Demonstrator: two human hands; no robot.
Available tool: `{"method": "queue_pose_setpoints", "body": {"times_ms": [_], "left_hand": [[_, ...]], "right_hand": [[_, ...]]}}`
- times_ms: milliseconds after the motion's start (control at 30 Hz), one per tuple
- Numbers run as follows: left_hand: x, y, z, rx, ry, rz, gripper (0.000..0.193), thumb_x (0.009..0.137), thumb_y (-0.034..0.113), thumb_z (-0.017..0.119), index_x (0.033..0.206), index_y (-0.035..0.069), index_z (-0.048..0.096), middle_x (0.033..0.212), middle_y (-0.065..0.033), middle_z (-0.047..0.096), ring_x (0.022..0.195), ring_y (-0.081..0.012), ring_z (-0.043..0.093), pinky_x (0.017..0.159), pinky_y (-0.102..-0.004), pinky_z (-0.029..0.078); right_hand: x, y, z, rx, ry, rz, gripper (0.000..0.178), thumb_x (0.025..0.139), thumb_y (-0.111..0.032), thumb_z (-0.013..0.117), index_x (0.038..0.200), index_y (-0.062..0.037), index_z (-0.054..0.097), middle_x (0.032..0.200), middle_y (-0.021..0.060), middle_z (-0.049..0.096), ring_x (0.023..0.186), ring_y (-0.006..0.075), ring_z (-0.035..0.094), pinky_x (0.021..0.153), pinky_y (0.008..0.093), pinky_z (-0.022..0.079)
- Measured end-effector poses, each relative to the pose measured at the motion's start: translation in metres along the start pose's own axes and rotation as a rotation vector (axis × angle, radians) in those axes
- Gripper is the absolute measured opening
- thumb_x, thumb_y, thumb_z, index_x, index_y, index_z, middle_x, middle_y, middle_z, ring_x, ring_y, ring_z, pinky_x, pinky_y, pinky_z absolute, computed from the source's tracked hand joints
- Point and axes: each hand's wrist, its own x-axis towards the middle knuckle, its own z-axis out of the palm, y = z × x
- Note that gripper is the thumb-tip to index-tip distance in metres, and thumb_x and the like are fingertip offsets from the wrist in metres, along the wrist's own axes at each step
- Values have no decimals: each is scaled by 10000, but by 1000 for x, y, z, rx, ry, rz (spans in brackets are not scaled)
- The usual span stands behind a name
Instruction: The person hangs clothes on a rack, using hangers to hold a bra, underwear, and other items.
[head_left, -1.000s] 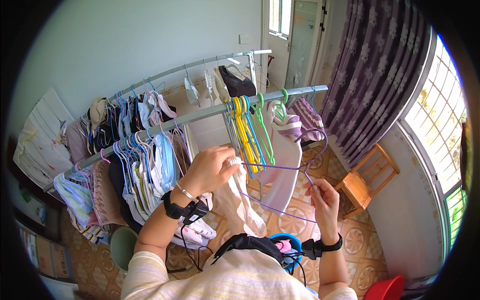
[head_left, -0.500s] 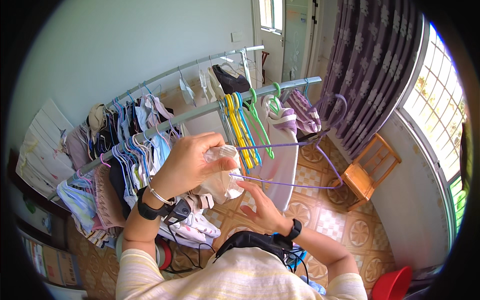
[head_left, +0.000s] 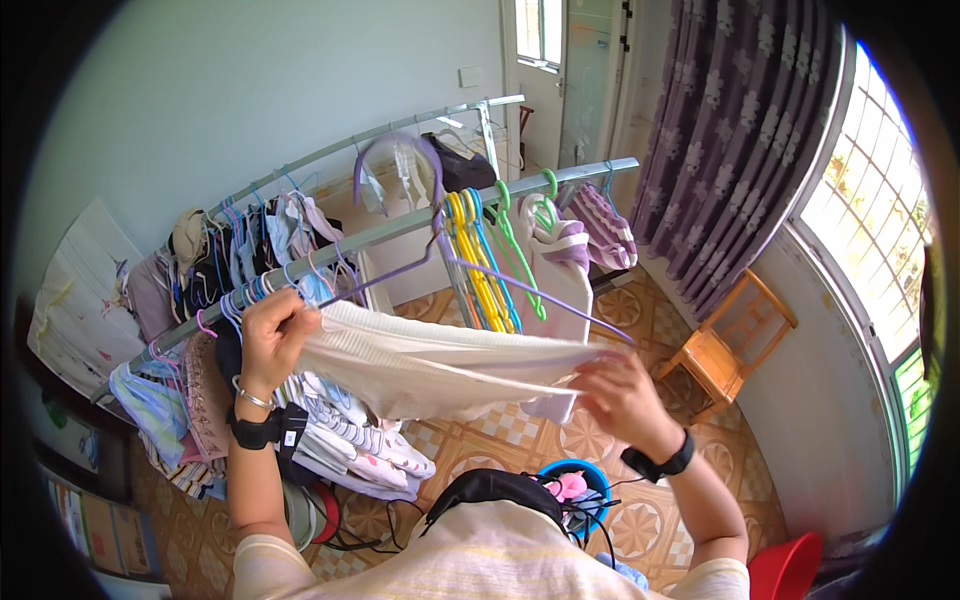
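Observation:
A cream garment (head_left: pixel 430 365) with a ribbed edge is stretched sideways between my hands, in front of the clothes rack. My left hand (head_left: pixel 275 335) has its fingers closed around the left corner of that ribbed edge. At the other end, my right hand (head_left: pixel 625 395) grips the garment's right corner; it is slightly blurred. A purple hanger (head_left: pixel 405 268) stands upright behind the ribbed edge, its hook up in front of the rail. The lower left end of the hanger disappears behind the cloth, while its right arm slopes down toward my right hand.
The metal rack rail (head_left: pixel 395 228) crosses ahead, bearing yellow hangers (head_left: pixel 478 275), green hangers (head_left: pixel 515 250) and many clothes at left. A wooden chair (head_left: pixel 715 360) stands right, near the dark curtain (head_left: pixel 730 130). A blue bucket (head_left: pixel 603 485) and red tub (head_left: pixel 787 568) are on the floor.
The garment was bunched in my left hand and is now spread wide. My hands have moved apart. The hanger has turned from lying sideways to hook-up.

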Motion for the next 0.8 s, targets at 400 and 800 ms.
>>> {"method": "queue_pose_setpoints", "body": {"times_ms": [400, 800], "left_hand": [[-32, -17, 27, -44, 20, 2, 400, 876, 292, 635, 615, 1, 549, 525, -53, 440, 453, -160, 424, 447, -278, 304], [-31, -44, 104, -540, 133, -539, 372, 952, 305, 552, 917, -49, 658, 736, 0, 631, 692, -49, 511, 633, -222, 431]], "right_hand": [[61, -22, -66, 84, -47, -25, 311, 694, -20, 652, 999, -73, 622, 1037, 77, 612, 1003, 236, 563, 930, 373, 336], [86, -49, -12, 901, -230, 503, 219, 987, -128, 447, 1090, 15, 577, 696, -15, 493, 665, 52, 428, 608, 229, 378]]}}
